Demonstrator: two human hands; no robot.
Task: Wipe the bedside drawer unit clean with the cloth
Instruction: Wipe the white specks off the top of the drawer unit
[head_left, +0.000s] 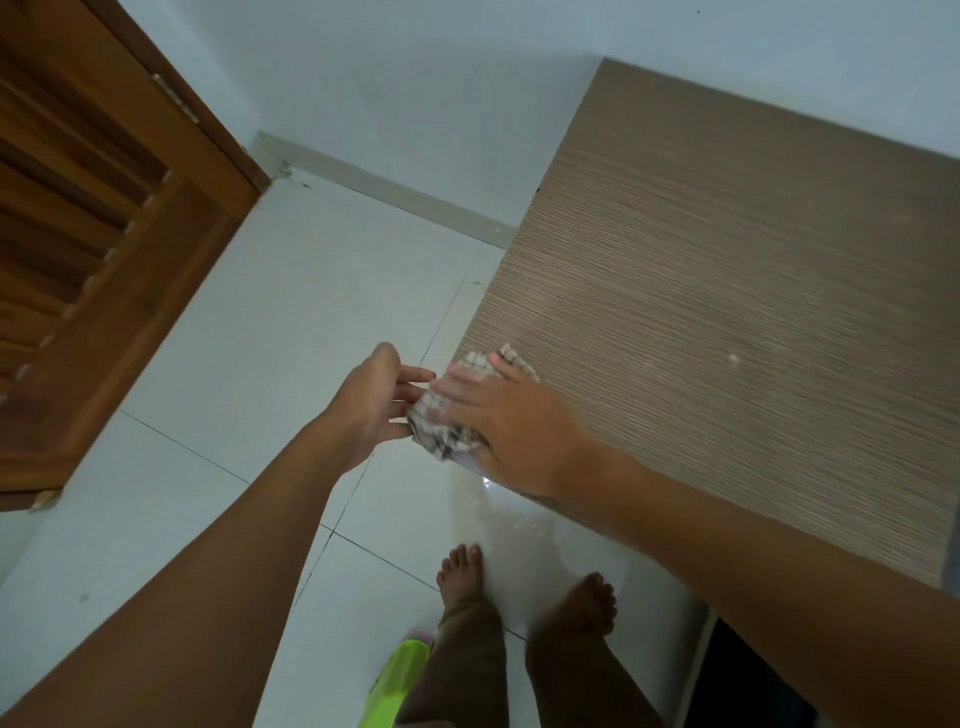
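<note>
The bedside drawer unit (727, 312) has a brown, finely striped top that fills the right of the view. A crumpled checked cloth (441, 434) lies at the top's left edge, partly hanging over it. My right hand (511, 431) presses flat on the cloth with fairly straight fingers. My left hand (371, 400) hovers just off the edge over the floor, its palm turned toward the cloth and its relaxed fingertips touching the overhanging part. A few pale specks show on the top further right.
A wooden louvred door (104, 234) stands at the left. White floor tiles (260, 364) run between the door and the unit. My bare feet (462, 577) are below the unit's front edge, with a bright green object (400, 675) beside them.
</note>
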